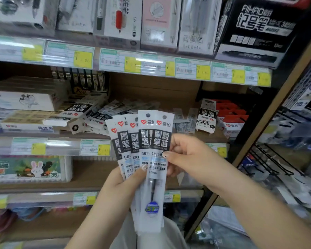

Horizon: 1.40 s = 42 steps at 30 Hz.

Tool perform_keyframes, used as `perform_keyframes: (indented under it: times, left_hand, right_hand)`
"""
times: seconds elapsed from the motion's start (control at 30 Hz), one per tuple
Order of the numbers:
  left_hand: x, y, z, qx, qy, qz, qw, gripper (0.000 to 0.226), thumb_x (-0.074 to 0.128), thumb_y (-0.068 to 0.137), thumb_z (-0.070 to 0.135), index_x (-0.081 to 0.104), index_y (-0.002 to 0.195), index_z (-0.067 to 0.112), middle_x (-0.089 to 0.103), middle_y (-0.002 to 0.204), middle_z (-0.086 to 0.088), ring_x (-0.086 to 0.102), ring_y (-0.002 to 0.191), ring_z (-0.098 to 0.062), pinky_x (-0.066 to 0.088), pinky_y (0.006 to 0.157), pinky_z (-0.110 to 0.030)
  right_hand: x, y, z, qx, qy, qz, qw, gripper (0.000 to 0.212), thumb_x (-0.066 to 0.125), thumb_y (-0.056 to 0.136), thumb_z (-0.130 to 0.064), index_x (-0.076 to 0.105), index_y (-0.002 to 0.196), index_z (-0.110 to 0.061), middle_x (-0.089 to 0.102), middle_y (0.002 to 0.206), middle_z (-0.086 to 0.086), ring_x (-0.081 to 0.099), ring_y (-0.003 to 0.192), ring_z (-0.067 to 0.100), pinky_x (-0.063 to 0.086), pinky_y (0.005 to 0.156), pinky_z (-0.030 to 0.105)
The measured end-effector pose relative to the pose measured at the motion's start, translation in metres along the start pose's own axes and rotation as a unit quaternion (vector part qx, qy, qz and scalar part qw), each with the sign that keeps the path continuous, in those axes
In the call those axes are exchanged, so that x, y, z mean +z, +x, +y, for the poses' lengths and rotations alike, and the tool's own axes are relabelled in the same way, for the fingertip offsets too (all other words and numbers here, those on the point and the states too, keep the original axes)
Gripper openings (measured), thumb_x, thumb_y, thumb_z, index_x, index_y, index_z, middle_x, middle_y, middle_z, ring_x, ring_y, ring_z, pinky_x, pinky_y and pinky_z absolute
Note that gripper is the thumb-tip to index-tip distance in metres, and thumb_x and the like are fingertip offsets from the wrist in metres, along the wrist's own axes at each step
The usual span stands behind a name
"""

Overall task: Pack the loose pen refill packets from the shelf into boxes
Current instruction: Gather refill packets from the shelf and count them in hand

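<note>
The middle shelf [216,138] has open room at the back. Two refill boxes sit on it: the left box [70,113] and the right box [206,115]. A pile of loose packets [118,107] lies between them. Five fanned packets [145,141] are held up in front of the shelf. The left hand [122,184] grips their lower part. The right hand [185,157] pinches the front one's right edge.
</note>
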State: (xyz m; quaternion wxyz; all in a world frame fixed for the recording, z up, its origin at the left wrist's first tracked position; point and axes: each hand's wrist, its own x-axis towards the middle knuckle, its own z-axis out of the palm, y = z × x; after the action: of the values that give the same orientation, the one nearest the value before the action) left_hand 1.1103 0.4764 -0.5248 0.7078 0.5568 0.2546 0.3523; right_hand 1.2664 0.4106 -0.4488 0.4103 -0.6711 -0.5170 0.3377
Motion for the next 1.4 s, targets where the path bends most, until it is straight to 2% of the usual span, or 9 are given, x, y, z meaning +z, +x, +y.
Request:
perform_keyframes:
  times: [0.2, 0.33, 0.4, 0.53, 0.63, 0.83, 0.97, 1.1, 1.4]
  left_hand:
    - [0.001, -0.004, -0.002, -0.006, -0.011, -0.032, 0.999, 0.027, 0.061, 0.076, 0.038, 0.073, 0.098, 0.029, 0.074, 0.1, -0.003, 0.07, 0.093, -0.021, 0.052, 0.074, -0.031]
    - [0.0, -0.003, -0.007, -0.036, -0.025, -0.019, 0.999, 0.051, 0.067, 0.067, 0.057, 0.072, 0.104, 0.022, 0.072, 0.107, -0.004, 0.067, 0.101, -0.022, 0.048, 0.089, -0.043]
    - [-0.001, -0.002, -0.01, -0.043, -0.037, -0.005, 0.998, 0.047, 0.066, 0.067, 0.056, 0.074, 0.1, 0.024, 0.073, 0.104, -0.003, 0.068, 0.099, -0.021, 0.047, 0.09, -0.045]
    - [0.004, -0.004, -0.005, -0.007, 0.011, -0.049, 0.999, 0.034, 0.05, 0.082, 0.047, 0.075, 0.096, 0.029, 0.075, 0.097, 0.0, 0.07, 0.092, -0.015, 0.053, 0.071, -0.023]
    - [0.005, -0.004, -0.002, 0.008, 0.029, -0.051, 0.998, 0.034, 0.048, 0.084, 0.045, 0.074, 0.099, 0.028, 0.074, 0.099, 0.0, 0.07, 0.092, -0.015, 0.053, 0.069, -0.017]
    - [0.004, -0.006, -0.002, -0.016, -0.008, -0.029, 0.999, 0.036, 0.057, 0.075, 0.052, 0.075, 0.095, 0.028, 0.075, 0.098, -0.002, 0.071, 0.091, -0.018, 0.054, 0.071, -0.025]
    - [0.004, -0.006, -0.004, -0.042, -0.045, 0.007, 0.998, 0.045, 0.066, 0.064, 0.055, 0.075, 0.094, 0.023, 0.074, 0.1, -0.007, 0.07, 0.094, -0.023, 0.049, 0.08, -0.04]
    - [0.003, -0.006, -0.009, -0.058, -0.069, 0.068, 0.994, 0.04, 0.071, 0.056, 0.051, 0.076, 0.086, 0.026, 0.073, 0.099, -0.006, 0.071, 0.091, -0.02, 0.05, 0.079, -0.042]
    - [0.006, -0.009, -0.007, -0.056, -0.096, 0.106, 0.988, 0.05, 0.069, 0.052, 0.053, 0.075, 0.091, 0.022, 0.072, 0.104, -0.008, 0.068, 0.098, -0.026, 0.046, 0.092, -0.053]
  right_hand:
    - [0.0, -0.006, 0.01, 0.027, 0.008, 0.004, 1.0, 0.005, 0.054, 0.092, -0.008, 0.057, 0.092, -0.005, 0.068, 0.072, 0.003, 0.061, 0.055, 0.007, 0.049, 0.056, 0.024]
    - [0.0, -0.009, 0.014, 0.033, -0.002, 0.016, 0.999, 0.005, 0.054, 0.092, -0.008, 0.057, 0.092, -0.003, 0.067, 0.073, 0.007, 0.059, 0.055, 0.007, 0.05, 0.06, 0.027]
    - [0.0, -0.011, 0.015, 0.033, 0.009, 0.021, 0.999, 0.005, 0.053, 0.092, -0.005, 0.056, 0.092, -0.001, 0.065, 0.071, 0.004, 0.058, 0.054, 0.007, 0.049, 0.058, 0.026]
    - [0.004, -0.014, 0.016, 0.044, 0.019, 0.046, 0.998, 0.005, 0.055, 0.091, -0.005, 0.056, 0.089, -0.001, 0.065, 0.067, 0.006, 0.058, 0.056, 0.01, 0.052, 0.065, 0.035]
    - [0.007, -0.016, 0.014, 0.041, 0.034, 0.063, 0.997, 0.012, 0.055, 0.091, -0.005, 0.055, 0.079, -0.007, 0.062, 0.06, 0.003, 0.056, 0.057, 0.013, 0.052, 0.067, 0.037]
    - [0.009, -0.019, 0.01, 0.033, 0.057, 0.067, 0.996, 0.017, 0.054, 0.091, -0.002, 0.054, 0.075, -0.01, 0.06, 0.057, 0.001, 0.055, 0.057, 0.011, 0.049, 0.063, 0.026]
    - [0.011, -0.021, 0.009, 0.03, 0.065, 0.071, 0.995, 0.02, 0.054, 0.09, -0.001, 0.053, 0.073, -0.012, 0.059, 0.058, 0.001, 0.054, 0.055, 0.009, 0.049, 0.06, 0.024]
    - [0.012, -0.021, 0.009, 0.024, 0.055, 0.075, 0.995, 0.02, 0.055, 0.089, -0.001, 0.054, 0.073, -0.012, 0.06, 0.061, 0.005, 0.055, 0.054, 0.009, 0.048, 0.063, 0.029]
    - [0.012, -0.026, 0.007, 0.015, 0.063, 0.072, 0.995, 0.022, 0.056, 0.089, -0.002, 0.054, 0.071, -0.015, 0.061, 0.056, 0.001, 0.056, 0.055, 0.01, 0.049, 0.063, 0.029]
